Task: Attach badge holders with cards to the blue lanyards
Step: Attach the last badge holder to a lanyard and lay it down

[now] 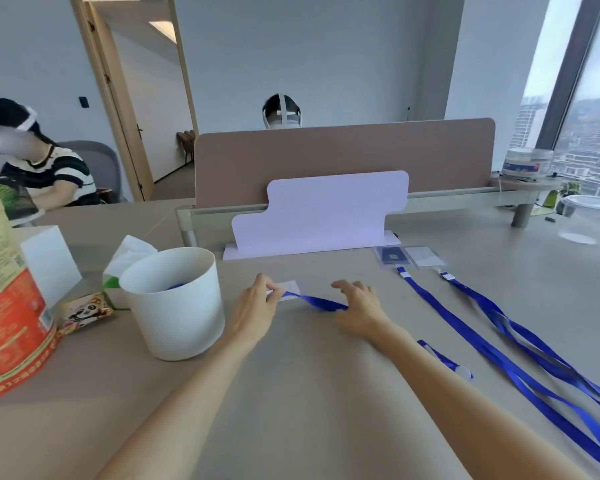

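My left hand (258,303) pinches the clip end of a blue lanyard (317,301) where it meets a clear badge holder with a white card (289,287), at the table's middle. My right hand (359,306) rests on the same lanyard a little further right, fingers spread and pressing the strap down. Two badge holders (409,256) lie at the back right, each joined to a long blue lanyard (482,344) that runs toward the front right edge. Another short piece of blue strap with a white end (445,358) lies beside my right forearm.
A white bucket (174,306) with something blue inside stands just left of my left hand. Left of it are a tissue pack (125,261), a snack packet (85,311) and a large printed bag (9,306). A white stand (321,216) and desk divider (343,150) lie behind. Two people sit beyond.
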Tool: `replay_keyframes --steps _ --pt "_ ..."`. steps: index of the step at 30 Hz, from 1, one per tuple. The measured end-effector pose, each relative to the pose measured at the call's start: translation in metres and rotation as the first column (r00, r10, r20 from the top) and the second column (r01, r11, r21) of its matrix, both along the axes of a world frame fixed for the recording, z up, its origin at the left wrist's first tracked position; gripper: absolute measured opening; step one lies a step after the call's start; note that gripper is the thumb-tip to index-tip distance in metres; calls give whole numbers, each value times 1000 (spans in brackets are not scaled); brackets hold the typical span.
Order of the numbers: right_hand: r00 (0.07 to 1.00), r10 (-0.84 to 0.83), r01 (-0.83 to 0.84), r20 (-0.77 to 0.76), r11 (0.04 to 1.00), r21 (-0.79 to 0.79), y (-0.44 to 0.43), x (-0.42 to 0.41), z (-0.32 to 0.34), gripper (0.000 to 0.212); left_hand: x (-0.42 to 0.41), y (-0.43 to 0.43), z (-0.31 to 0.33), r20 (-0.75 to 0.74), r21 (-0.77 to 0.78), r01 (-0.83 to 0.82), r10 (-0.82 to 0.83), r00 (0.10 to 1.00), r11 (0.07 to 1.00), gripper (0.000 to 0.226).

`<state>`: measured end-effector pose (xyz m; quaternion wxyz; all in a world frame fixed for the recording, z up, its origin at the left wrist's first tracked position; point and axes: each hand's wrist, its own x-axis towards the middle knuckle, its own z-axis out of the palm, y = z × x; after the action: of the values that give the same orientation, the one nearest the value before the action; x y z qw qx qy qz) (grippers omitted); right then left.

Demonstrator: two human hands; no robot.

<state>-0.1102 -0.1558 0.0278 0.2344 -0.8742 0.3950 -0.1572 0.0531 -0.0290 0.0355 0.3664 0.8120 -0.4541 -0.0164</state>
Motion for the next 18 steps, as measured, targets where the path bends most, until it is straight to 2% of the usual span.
replay_keyframes --steps 3,6,9,10,14,16,18 --pt "969 136 -136 205 991 -10 11 1 -1 68 -7 -12 -12 -12 89 183 -183 983 979 21" --pt "932 160 -179 327 983 30 11 4 -5 54 -13 -20 -13 -72 104 288 -281 957 952 29" --pt "917 156 -149 366 988 -48 7 6 -14 22 -10 -25 -18 -127 73 307 -296 947 949 27" --pt "911 155 -141 382 988 -65 6 7 -16 17 -9 -27 -20 -131 56 303 -294 947 951 25" --pt "899 141 -143 415 989 -26 -1 10 -20 15 -4 -33 -25 -138 -5 250 -249 959 968 13" --pt "905 162 -173 393 985 -8 -2 10 -22 19 -4 -34 -25 -64 -47 248 -251 966 968 14" --pt "912 197 -200 359 979 -30 -4 10 -24 29 -3 -34 -25 125 -90 273 -261 957 958 16"
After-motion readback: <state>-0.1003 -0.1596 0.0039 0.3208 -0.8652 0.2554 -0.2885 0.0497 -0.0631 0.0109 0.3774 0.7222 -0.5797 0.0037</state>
